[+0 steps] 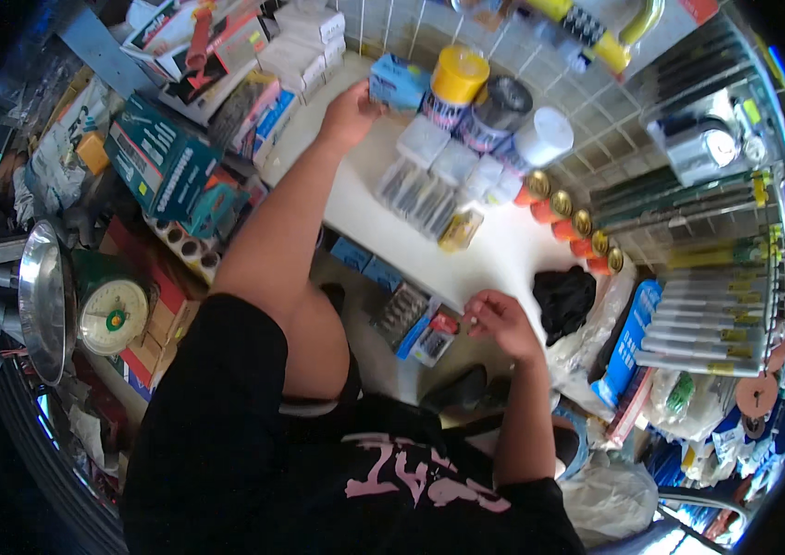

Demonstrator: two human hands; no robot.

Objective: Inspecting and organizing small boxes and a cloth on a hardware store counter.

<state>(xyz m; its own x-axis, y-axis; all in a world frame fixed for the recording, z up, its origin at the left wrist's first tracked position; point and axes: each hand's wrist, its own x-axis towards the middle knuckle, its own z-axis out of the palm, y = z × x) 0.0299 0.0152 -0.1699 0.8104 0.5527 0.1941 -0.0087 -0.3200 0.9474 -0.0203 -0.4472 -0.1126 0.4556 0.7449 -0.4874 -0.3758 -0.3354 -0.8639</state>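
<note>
My left hand (pixel 352 116) reaches over the white shelf (pixel 314 139), its fingers curled round the left end of a small blue box (pixel 399 83). Right of that box stand a can with a yellow lid (pixel 460 74), a dark-lidded can (pixel 506 95) and a white-lidded one (pixel 545 136). Clear plastic cases (pixel 422 141) and a row of clear packs with dark contents (pixel 417 199) lie in front of the cans. Near the shelf's front edge hovers my right hand (pixel 503 326), fingers loosely bent and apart, with nothing visible in it.
Several orange cans (pixel 554 205) and a black cloth bundle (pixel 565 303) sit to the right. Under the shelf are boxes of small parts (pixel 403 313). A dial scale (pixel 115 316) and a green box (pixel 161 162) stand left; white tubes (pixel 702 338) hang at the right.
</note>
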